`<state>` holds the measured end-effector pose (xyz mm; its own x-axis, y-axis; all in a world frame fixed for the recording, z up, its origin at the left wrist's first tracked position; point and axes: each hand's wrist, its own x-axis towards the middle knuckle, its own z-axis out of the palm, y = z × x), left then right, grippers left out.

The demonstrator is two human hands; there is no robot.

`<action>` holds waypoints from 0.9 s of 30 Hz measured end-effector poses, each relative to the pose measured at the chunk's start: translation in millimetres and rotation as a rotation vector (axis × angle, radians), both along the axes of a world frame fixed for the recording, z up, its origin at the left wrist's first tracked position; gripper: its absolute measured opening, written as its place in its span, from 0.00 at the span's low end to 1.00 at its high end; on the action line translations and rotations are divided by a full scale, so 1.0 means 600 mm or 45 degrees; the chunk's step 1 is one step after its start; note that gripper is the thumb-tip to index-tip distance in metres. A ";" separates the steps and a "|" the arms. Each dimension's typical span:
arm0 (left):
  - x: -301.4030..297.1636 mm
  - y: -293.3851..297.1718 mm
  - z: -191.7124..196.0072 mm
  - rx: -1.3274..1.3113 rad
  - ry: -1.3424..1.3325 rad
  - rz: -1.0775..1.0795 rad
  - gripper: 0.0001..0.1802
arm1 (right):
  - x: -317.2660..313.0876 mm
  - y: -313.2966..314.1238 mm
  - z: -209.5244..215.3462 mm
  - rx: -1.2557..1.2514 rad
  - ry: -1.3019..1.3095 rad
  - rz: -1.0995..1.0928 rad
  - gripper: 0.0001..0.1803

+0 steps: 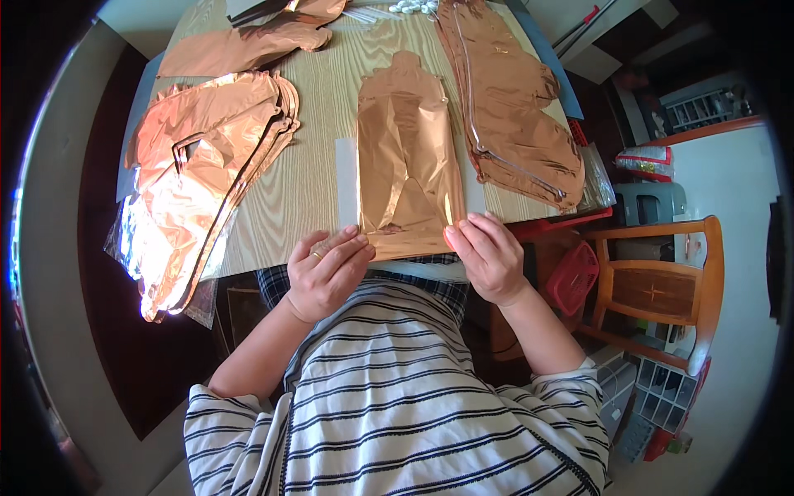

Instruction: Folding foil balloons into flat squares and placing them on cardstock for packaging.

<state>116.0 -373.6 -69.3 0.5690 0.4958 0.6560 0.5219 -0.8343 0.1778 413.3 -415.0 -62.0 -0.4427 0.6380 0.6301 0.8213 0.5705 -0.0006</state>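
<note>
Foil sheet [405, 140] lies on table [318, 178], left hand [329, 277] and right hand [490, 260] pinching its near corners.

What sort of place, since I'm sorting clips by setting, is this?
Probably a home room doubling as workspace: a wood-grain table bearing copper-coloured foil pieces, and a wooden chair nearby.

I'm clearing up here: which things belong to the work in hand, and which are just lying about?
Likely in use:
copper-coloured foil piece, left hand and right hand at its near corners
left foil stack
right foil stack

Probably lying about:
wooden chair
pink basket
</note>
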 end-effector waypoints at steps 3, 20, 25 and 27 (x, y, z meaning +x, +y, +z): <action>-0.006 -0.004 0.008 -0.008 -0.010 -0.007 0.13 | -0.001 -0.005 0.010 -0.014 0.027 0.055 0.12; -0.066 0.184 0.244 0.855 0.320 -0.208 0.07 | -0.020 0.182 0.203 0.432 -0.278 0.178 0.15; -0.062 0.150 0.094 0.371 0.429 -0.406 0.10 | -0.013 0.128 0.058 0.100 -0.316 0.208 0.14; -0.054 0.135 0.081 0.233 0.471 -0.447 0.13 | -0.016 0.107 0.043 -0.024 -0.322 0.131 0.17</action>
